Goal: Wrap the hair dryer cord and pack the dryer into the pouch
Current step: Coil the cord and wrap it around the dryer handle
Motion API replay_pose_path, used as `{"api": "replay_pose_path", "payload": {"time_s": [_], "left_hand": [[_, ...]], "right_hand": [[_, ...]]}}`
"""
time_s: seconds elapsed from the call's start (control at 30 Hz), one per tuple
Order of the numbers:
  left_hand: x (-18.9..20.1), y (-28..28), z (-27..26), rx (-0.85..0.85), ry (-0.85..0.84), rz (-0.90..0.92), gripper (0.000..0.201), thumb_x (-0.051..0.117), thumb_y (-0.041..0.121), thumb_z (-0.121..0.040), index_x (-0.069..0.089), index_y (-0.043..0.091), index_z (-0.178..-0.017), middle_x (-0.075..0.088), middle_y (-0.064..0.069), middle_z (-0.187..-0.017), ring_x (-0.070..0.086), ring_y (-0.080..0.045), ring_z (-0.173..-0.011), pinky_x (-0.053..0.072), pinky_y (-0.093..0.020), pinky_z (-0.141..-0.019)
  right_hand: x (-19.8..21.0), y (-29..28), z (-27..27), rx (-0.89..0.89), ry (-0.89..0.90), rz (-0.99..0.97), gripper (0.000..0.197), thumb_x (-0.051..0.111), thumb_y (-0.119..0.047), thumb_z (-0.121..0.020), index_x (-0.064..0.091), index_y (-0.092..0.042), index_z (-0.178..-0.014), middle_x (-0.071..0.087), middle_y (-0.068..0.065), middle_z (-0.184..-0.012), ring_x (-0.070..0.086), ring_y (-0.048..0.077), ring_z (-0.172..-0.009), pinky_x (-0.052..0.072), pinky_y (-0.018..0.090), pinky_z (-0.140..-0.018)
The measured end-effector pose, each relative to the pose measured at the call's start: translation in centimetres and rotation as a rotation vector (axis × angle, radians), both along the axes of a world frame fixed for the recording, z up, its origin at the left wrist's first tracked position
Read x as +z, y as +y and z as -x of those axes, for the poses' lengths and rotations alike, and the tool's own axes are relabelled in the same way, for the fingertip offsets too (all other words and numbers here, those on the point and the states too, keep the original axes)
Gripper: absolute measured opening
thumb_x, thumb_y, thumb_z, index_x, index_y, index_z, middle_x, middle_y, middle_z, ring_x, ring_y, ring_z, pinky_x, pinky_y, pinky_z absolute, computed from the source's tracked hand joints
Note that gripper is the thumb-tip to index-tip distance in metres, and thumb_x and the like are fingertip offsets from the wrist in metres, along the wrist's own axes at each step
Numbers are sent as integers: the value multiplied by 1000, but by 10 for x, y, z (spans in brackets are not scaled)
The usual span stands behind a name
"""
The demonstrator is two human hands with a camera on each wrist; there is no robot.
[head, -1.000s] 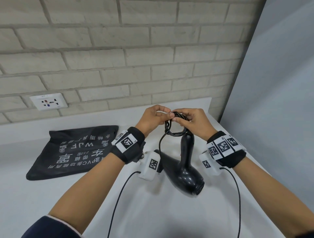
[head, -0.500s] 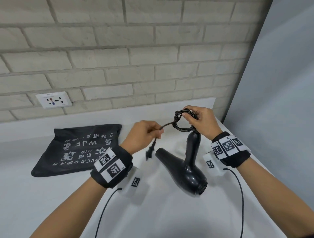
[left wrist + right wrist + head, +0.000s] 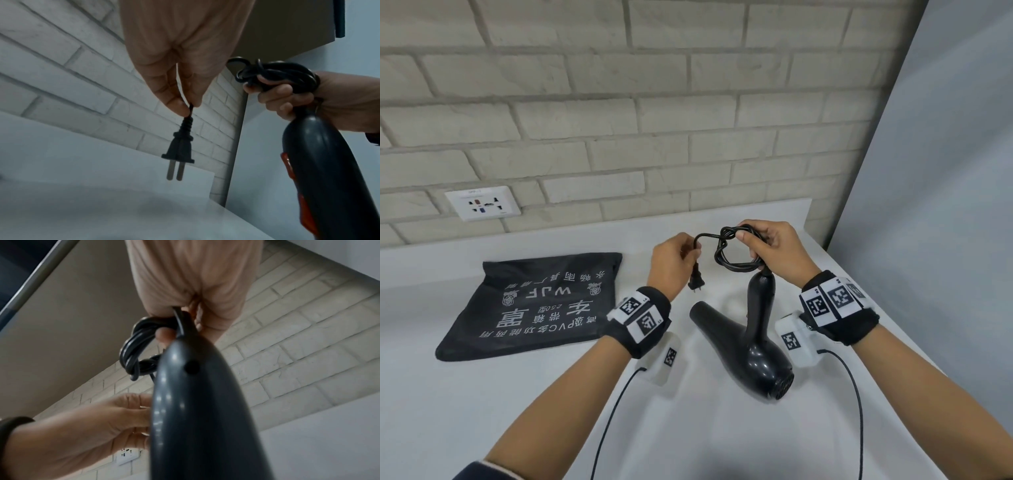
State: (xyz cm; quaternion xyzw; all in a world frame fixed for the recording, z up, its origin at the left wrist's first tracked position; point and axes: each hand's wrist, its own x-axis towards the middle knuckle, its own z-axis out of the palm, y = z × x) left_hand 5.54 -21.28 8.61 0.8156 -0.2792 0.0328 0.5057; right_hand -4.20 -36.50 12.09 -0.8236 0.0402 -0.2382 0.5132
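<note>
A: Head cam: glossy black hair dryer (image 3: 753, 342) sits on the white desk (image 3: 482, 411), handle up. Right hand (image 3: 777, 253) has its fingers curled round the coiled cord (image 3: 732, 255) at the handle top. Black pouch (image 3: 534, 305) lies flat to the left, apart.

B: Left wrist cam: left hand (image 3: 180, 65) pinches the cord just above the dangling two-pin plug (image 3: 179, 155). The dryer has an orange switch (image 3: 287, 164).

A: Right wrist cam: coil bunched against the handle under the fingers (image 3: 164, 335).

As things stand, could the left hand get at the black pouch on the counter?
Probably yes, but not freely. The pouch lies flat to the left of the left hand with bare counter between them. That hand pinches the cord just above the plug, so it would have to let go first.
</note>
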Motion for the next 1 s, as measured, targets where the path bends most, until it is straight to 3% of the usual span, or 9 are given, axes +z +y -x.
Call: {"api": "replay_pose_path", "payload": {"time_s": [0.13, 0.27, 0.33, 0.4, 0.5, 0.57, 0.63, 0.77, 1.0], "left_hand": [[-11, -10, 10, 5, 56, -48, 12, 59, 13, -85, 67, 4, -88, 65, -8, -77, 60, -25, -72, 53, -37, -77], [-18, -14, 15, 29, 104, -93, 14, 59, 16, -86, 66, 5, -83, 64, -7, -73, 59, -22, -65, 50, -30, -71], [-14, -16, 15, 22, 281, 112, 14, 58, 10, -87, 61, 7, -73, 62, -12, -70, 60, -15, -52, 55, -25, -61], [-6, -20, 13, 22, 569, 416, 20, 55, 6, -89, 56, 9, -69, 61, -12, -69, 60, -6, -44, 55, -15, -54], [6, -24, 13, -60, 857, 654, 22, 49, 7, -93, 54, 10, -71, 60, -8, -76, 63, -11, -62, 56, -15, -59], [10, -25, 15, -115, 968, 710, 21, 45, 6, -94, 55, 8, -75, 59, -8, -80, 60, -15, -72, 56, -16, -61], [10, -26, 18, -136, 1070, 737, 19, 43, 5, -95, 56, 5, -80, 62, -7, -78, 62, -11, -67, 57, -15, -58], [15, -27, 25, -158, 1221, 714, 21, 45, 11, -95, 58, 10, -80, 66, 3, -50, 63, -4, -45, 55, -14, -51], [31, -23, 41, -372, 1332, 588, 28, 38, 20, -96, 59, 15, -78, 67, 7, -56, 54, -11, -74, 46, -25, -75]], "right_hand": [[-1, -1, 0, -48, -12, -59, 9, 58, -13, -89, 66, -13, -93, 46, 4, -52, 42, 2, -37, 40, 14, -38], [-3, -4, 1, -93, -45, -39, 10, 59, -12, -88, 67, -12, -94, 48, 2, -50, 44, 1, -37, 41, 14, -39], [-4, -3, 1, -84, -56, -17, 10, 60, -12, -87, 68, -10, -94, 51, -7, -47, 46, 1, -40, 43, 13, -42], [-5, -3, -1, -68, -63, -11, 10, 60, -12, -87, 68, -11, -93, 54, -13, -45, 48, 2, -43, 44, 13, -47], [-6, -2, -3, -57, -74, -22, 8, 61, -12, -86, 68, -12, -90, 58, -13, -52, 49, 2, -44, 44, 13, -51], [-5, -2, -3, -60, -76, -49, 8, 61, -11, -86, 67, -12, -90, 59, 2, -63, 49, 2, -44, 43, 12, -49], [-4, -3, -1, -70, -76, -111, 9, 60, -8, -86, 66, -10, -93, 57, 9, -65, 49, 1, -41, 43, 11, -44], [-4, -3, -2, -84, -85, -229, 12, 60, -4, -85, 66, -11, -94, 58, 3, -60, 50, 2, -39, 46, 17, -37], [-5, 1, -2, -174, -160, -126, 7, 62, -8, -85, 66, -10, -90, 61, 6, -64, 50, 3, -37, 44, 15, -39]]}}
